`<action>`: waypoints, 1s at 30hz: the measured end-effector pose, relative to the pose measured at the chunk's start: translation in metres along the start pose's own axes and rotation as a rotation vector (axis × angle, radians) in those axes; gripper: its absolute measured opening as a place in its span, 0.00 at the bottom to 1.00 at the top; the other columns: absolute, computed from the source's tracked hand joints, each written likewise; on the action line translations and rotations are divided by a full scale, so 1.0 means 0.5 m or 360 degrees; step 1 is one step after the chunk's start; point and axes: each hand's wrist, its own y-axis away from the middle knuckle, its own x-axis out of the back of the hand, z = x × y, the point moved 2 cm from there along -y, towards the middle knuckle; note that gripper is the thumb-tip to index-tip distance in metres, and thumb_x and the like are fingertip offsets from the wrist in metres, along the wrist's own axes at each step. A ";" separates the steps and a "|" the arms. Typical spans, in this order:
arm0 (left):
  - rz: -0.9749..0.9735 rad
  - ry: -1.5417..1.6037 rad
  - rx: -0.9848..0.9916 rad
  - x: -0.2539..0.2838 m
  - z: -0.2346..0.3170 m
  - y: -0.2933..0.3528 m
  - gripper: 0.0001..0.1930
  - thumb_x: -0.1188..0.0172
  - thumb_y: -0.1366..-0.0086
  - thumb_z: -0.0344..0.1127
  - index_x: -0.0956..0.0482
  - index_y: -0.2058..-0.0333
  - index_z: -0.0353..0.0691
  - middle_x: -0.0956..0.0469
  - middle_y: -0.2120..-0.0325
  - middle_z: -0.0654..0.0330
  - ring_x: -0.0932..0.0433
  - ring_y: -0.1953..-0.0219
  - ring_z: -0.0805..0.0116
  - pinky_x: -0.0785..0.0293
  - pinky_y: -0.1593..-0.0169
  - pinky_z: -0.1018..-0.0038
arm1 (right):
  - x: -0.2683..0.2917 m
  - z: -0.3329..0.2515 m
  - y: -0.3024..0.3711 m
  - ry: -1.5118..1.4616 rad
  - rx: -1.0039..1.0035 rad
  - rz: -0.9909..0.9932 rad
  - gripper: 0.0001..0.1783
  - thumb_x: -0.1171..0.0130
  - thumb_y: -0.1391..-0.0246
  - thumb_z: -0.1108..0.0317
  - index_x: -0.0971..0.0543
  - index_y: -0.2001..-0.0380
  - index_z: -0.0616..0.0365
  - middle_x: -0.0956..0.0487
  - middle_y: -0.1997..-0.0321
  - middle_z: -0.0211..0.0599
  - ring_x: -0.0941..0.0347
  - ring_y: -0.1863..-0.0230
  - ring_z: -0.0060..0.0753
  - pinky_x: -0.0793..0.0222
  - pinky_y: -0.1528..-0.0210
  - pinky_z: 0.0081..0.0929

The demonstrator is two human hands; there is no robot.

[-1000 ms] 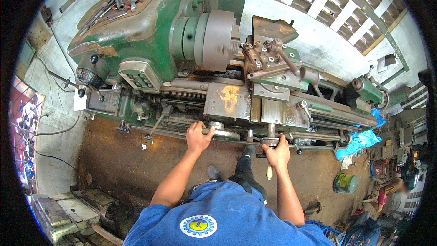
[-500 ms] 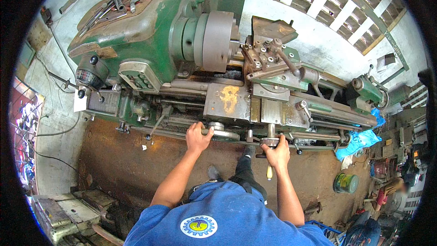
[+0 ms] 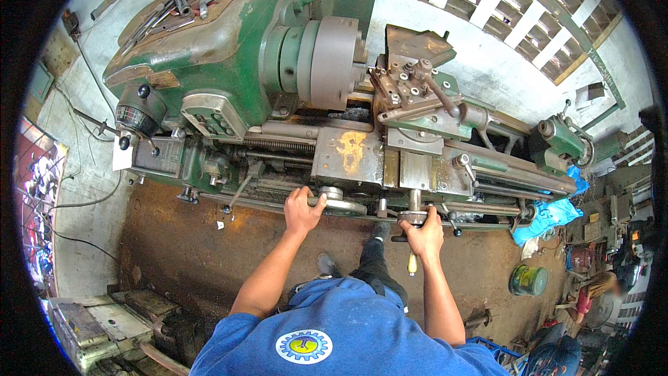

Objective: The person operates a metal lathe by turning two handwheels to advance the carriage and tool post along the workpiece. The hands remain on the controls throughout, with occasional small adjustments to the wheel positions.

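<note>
Head view, hands (image 3: 303, 210) (image 3: 424, 233) on handwheels (image 3: 346, 207) (image 3: 412, 217), floor (image 3: 216, 251) edging lathe (image 3: 351, 153)

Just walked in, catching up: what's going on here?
A person in a blue shirt stands at a green lathe. Their left grip is on the rim of the carriage handwheel; the right grip is on the cross-slide handwheel, its pale yellow handle pointing toward them. The tool post sits right of the chuck. Hand tools lie on the headstock.
</note>
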 end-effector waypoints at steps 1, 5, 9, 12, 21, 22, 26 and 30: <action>0.0006 0.0008 -0.0002 0.000 0.000 0.000 0.25 0.34 0.39 0.55 0.23 0.69 0.33 0.23 0.72 0.42 0.21 0.65 0.37 0.26 0.61 0.50 | 0.000 0.001 -0.001 0.0013 0.0000 0.0000 0.45 0.24 0.61 0.51 0.27 0.42 0.60 0.23 0.45 0.57 0.22 0.45 0.63 0.25 0.43 0.54; 0.0010 0.0016 0.0012 0.000 -0.001 -0.001 0.27 0.35 0.39 0.57 0.23 0.69 0.33 0.23 0.71 0.41 0.21 0.65 0.36 0.26 0.61 0.50 | -0.003 0.003 -0.002 0.0000 0.0001 0.0002 0.45 0.24 0.61 0.50 0.28 0.42 0.60 0.23 0.45 0.57 0.22 0.45 0.63 0.25 0.43 0.54; 0.0008 0.0021 0.0017 0.000 -0.002 0.000 0.27 0.35 0.39 0.58 0.23 0.69 0.33 0.23 0.71 0.41 0.21 0.65 0.36 0.26 0.61 0.49 | -0.003 0.004 -0.003 0.0006 0.0008 -0.0001 0.45 0.23 0.62 0.50 0.28 0.42 0.60 0.23 0.45 0.57 0.22 0.45 0.64 0.25 0.43 0.55; 0.0009 0.0025 0.0027 -0.002 -0.004 0.000 0.27 0.35 0.39 0.58 0.23 0.69 0.33 0.22 0.71 0.42 0.21 0.65 0.37 0.26 0.61 0.49 | -0.002 0.002 -0.002 0.0013 0.0010 -0.0003 0.45 0.23 0.62 0.50 0.28 0.42 0.60 0.23 0.45 0.57 0.22 0.45 0.64 0.25 0.43 0.55; 0.0033 0.0037 0.0017 -0.008 -0.012 -0.001 0.28 0.34 0.40 0.59 0.23 0.72 0.33 0.24 0.74 0.44 0.21 0.67 0.40 0.26 0.62 0.51 | -0.001 -0.001 0.000 0.0000 -0.0017 0.0007 0.43 0.24 0.61 0.51 0.27 0.43 0.58 0.22 0.46 0.55 0.22 0.45 0.62 0.26 0.43 0.54; 0.0036 0.0041 0.0010 -0.009 -0.013 -0.002 0.28 0.35 0.40 0.59 0.23 0.72 0.33 0.24 0.74 0.44 0.21 0.67 0.40 0.26 0.62 0.51 | -0.001 -0.001 0.000 -0.0003 -0.0009 0.0002 0.44 0.24 0.61 0.50 0.28 0.42 0.59 0.22 0.46 0.56 0.22 0.46 0.63 0.25 0.44 0.55; 0.0032 0.0031 -0.0017 -0.010 -0.017 -0.001 0.28 0.34 0.40 0.59 0.24 0.72 0.33 0.24 0.74 0.44 0.22 0.67 0.39 0.26 0.62 0.51 | 0.000 0.000 0.000 -0.0024 -0.0018 -0.0008 0.43 0.24 0.61 0.51 0.28 0.43 0.58 0.22 0.46 0.55 0.22 0.46 0.63 0.25 0.44 0.55; 0.0009 0.0065 0.0012 -0.010 -0.020 0.000 0.27 0.34 0.40 0.57 0.23 0.71 0.33 0.24 0.73 0.43 0.22 0.66 0.38 0.26 0.61 0.50 | 0.002 -0.001 0.002 0.0001 -0.0019 -0.0025 0.42 0.24 0.61 0.52 0.28 0.44 0.58 0.23 0.46 0.55 0.22 0.46 0.63 0.26 0.45 0.57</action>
